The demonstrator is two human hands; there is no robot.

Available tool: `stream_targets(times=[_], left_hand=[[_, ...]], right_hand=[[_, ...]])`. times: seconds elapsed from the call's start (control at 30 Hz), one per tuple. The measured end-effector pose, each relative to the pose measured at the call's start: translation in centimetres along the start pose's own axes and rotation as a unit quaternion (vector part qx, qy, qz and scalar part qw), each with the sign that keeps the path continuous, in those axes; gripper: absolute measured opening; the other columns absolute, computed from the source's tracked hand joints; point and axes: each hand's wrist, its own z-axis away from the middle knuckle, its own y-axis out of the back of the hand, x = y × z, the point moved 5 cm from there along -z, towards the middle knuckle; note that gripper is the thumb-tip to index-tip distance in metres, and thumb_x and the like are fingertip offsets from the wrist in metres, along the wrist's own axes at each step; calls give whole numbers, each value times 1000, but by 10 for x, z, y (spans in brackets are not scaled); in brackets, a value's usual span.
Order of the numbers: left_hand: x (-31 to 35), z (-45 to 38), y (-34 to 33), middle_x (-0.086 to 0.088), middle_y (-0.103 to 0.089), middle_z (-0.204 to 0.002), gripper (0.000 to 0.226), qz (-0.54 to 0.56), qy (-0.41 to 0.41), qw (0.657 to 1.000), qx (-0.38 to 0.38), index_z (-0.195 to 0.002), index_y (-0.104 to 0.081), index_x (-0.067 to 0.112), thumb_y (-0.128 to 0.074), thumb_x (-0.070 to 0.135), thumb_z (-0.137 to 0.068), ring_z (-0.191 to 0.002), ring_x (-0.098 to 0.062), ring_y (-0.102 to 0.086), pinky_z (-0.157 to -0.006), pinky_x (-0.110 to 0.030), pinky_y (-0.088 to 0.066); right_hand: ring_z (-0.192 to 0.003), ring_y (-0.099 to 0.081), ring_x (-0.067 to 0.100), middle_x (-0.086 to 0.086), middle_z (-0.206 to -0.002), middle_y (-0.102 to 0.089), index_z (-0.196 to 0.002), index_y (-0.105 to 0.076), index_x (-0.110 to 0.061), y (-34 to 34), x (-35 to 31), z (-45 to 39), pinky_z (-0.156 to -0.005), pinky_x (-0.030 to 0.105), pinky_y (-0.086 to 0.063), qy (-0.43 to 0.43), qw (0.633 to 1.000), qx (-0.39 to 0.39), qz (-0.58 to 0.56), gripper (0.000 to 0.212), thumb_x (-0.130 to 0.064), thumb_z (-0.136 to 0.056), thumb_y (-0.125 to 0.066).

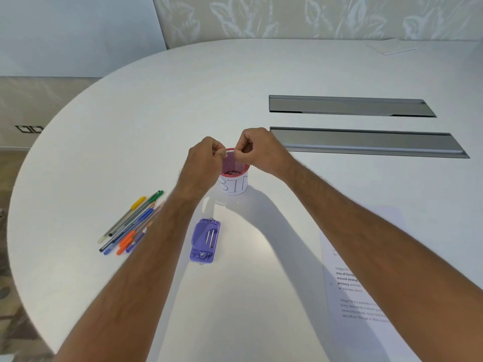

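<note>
- A white round table (183, 87) fills the scene, and everything else sits on its near half.
- Two long grey slots (350, 105) are set into the top on the far right, one behind the other, lying parallel.
- A printed sheet (347, 291) lies flat at the near right, partly covered by the person's right forearm.
- A loose bundle of pens (130, 223) in yellow, green, blue and orange lies at the near left, just beside the left forearm.
- The left hand (206, 158) and right hand (258, 150) meet at the centre of the table, fingers curled and fingertips almost touching, above the mouth of a cup.
- A purple hole punch (205, 240) sits between the forearms, nearer than the cup and well apart from it.
- The pink mesh cup (234, 185) stands upright at the centre, wrapped in a white label with hand-drawn letters, directly under the fingertips.
- A pale scrap (230, 152) is pinched between the two hands over the cup's rim; it is too small and blurred to identify.
</note>
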Motion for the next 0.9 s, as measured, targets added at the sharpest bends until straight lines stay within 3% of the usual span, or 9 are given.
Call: stream_targets(times=[0.13, 0.4, 0.5, 0.67, 0.9], left_hand=[[-3, -3, 2, -1, -70, -103, 8, -11, -6, 1000, 7, -97, -60, 18, -54, 15, -101, -95, -19, -63, -71, -20, -43], [-6, -6, 5, 3, -68, -100, 5, -24, -28, 999, 9, -99, -62, 16, -58, 17, -101, -90, -12, -61, -63, -8, -38], [-5, -8, 4, 3, -68, -97, 4, -35, -35, 999, 3, -98, -64, 14, -61, 16, -100, -87, -12, -62, -62, -9, -39], [-3, -9, 3, 3, -70, -93, 4, -48, -40, 998, -5, -95, -68, 14, -66, 17, -96, -83, -12, -63, -62, -7, -39], [0, -11, 3, 3, -70, -90, 4, -54, -49, 997, -12, -90, -69, 15, -68, 16, -94, -81, -12, -63, -61, -6, -38]], right_hand=[[-52, -55, -6, -10, -68, -68, -79, -73, -8, -3, 1, -8, -53, 11, -41, 12, 999, -30, 42, 5, -12, -80, -75], [-51, -53, -10, -12, -66, -64, -77, -71, -7, -3, 1, -12, -49, 7, -36, 31, 996, -49, 74, 9, -10, -82, -78], [-54, -55, -7, -13, -67, -65, -76, -70, -10, 0, 0, -11, -53, 8, -38, 43, 995, -43, 75, 10, -9, -82, -78], [-71, -61, 8, 1, -85, -75, -86, -71, -10, 3, 0, -9, -66, 23, -52, 54, 994, -50, 84, 12, -8, -82, -83], [-74, -62, 7, 5, -93, -76, -91, -73, -12, 3, -3, -11, -68, 19, -50, 73, 986, -78, 128, 8, -13, -87, -79]])
